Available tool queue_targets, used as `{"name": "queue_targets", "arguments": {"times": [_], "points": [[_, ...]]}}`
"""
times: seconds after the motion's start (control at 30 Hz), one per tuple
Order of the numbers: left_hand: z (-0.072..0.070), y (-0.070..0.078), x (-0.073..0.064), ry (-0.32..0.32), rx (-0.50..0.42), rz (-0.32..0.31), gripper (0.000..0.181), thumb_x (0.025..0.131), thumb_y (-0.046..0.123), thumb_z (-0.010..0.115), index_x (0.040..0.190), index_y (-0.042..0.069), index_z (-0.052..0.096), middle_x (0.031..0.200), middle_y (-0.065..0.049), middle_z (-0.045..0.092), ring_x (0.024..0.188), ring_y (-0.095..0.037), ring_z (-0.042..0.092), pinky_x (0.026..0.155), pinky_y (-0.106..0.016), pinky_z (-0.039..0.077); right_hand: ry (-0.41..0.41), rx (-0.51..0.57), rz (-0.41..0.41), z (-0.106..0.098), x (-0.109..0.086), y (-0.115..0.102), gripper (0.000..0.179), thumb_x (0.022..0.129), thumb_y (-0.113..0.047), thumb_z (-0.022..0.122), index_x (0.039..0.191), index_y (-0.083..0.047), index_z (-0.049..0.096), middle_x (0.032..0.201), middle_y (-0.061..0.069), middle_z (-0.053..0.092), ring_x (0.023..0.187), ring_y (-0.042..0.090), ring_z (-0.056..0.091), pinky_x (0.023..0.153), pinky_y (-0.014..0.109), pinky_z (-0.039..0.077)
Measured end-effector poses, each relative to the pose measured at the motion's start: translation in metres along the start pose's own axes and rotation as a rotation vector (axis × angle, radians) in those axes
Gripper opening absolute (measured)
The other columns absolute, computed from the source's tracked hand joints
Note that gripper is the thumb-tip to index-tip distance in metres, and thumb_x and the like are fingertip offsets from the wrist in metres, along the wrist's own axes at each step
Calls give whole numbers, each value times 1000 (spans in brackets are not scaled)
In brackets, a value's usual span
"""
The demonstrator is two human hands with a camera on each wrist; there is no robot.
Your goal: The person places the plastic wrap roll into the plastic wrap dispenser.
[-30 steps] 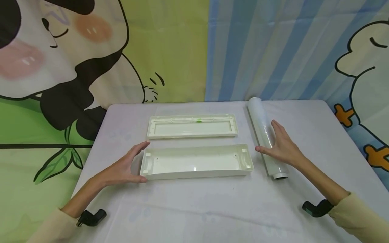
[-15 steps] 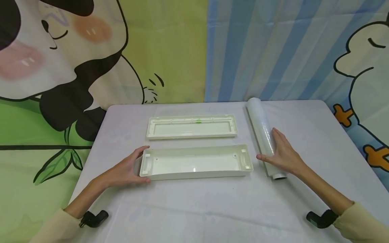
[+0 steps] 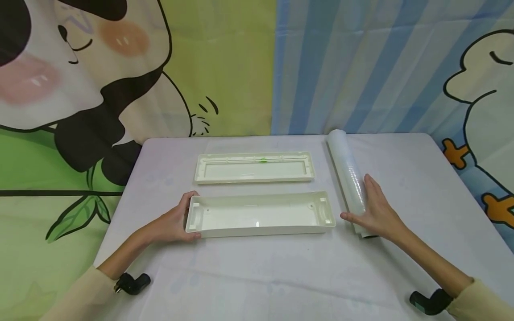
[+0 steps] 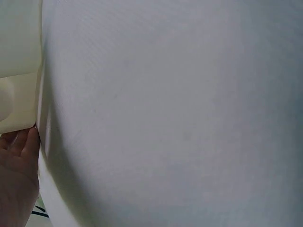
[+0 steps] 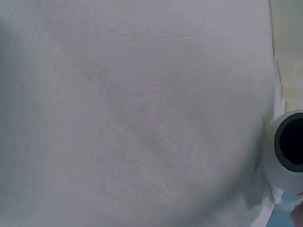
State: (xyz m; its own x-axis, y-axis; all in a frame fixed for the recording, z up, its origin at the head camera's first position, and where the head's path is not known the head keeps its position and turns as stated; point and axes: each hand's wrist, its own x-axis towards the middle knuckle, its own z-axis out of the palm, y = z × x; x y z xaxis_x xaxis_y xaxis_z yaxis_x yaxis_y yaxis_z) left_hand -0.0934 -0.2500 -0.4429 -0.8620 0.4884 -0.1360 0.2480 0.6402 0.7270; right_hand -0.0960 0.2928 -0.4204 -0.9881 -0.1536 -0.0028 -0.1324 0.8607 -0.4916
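In the head view my left hand [image 3: 170, 225] holds the left end of a long cream plastic box [image 3: 265, 231], thumb at the front wall and fingers behind the back corner. The left wrist view catches those fingers at the end of the box [image 4: 21, 101]. To the right lies a roll of cling film [image 3: 344, 167]. My right hand [image 3: 379, 216] spans its near part, fingers spread along the right side and thumb reaching across to the left. The roll's dark hollow end [image 5: 279, 168] shows in the right wrist view, with only a bit of the hand at the lower corner.
Behind the box lies a matching shallow lid [image 3: 254, 170] with a small green slider [image 3: 263, 160] on its rail. A white cloth covers the table [image 3: 257, 276]. A patterned curtain [image 3: 225, 67] hangs right behind its back edge.
My left hand has moved in to the right and closed round the box's end. The right hand has slid toward the roll's near end. Box, lid and roll have stayed put.
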Motion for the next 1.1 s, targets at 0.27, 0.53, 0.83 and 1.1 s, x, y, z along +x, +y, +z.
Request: {"name": "queue_targets", "arguments": {"times": [0.27, 0.53, 0.83, 1.1], "points": [[3, -1, -1, 6, -7, 15, 105, 69, 29, 86, 142, 9, 13, 133, -13, 41, 116, -27, 49, 93, -32, 43, -33, 1, 34, 7, -8, -3, 131, 70, -51, 80, 153, 2, -6, 158, 30, 6, 135, 54, 27, 95, 73, 33], [2, 0, -1, -13, -11, -9, 105, 70, 31, 84, 143, 10, 12, 133, -14, 42, 117, -27, 48, 93, -35, 43, -10, -6, 19, 11, -13, -4, 134, 67, -51, 82, 153, 2, -6, 159, 28, 5, 135, 53, 27, 94, 73, 34], [1, -2, 0, -14, -18, 0, 105, 70, 33, 84, 143, 10, 11, 132, -14, 42, 115, -26, 48, 91, -30, 43, 48, 18, -14, 17, -14, -4, 134, 65, -46, 86, 153, 3, -1, 158, 28, 8, 135, 54, 27, 96, 72, 33], [2, -2, -1, -12, -14, 2, 107, 69, 32, 85, 143, 9, 11, 132, -14, 42, 115, -26, 48, 92, -32, 43, 17, -11, 16, 16, -17, -5, 130, 69, -47, 83, 153, 2, -4, 159, 28, 4, 136, 55, 26, 95, 72, 34]]}}
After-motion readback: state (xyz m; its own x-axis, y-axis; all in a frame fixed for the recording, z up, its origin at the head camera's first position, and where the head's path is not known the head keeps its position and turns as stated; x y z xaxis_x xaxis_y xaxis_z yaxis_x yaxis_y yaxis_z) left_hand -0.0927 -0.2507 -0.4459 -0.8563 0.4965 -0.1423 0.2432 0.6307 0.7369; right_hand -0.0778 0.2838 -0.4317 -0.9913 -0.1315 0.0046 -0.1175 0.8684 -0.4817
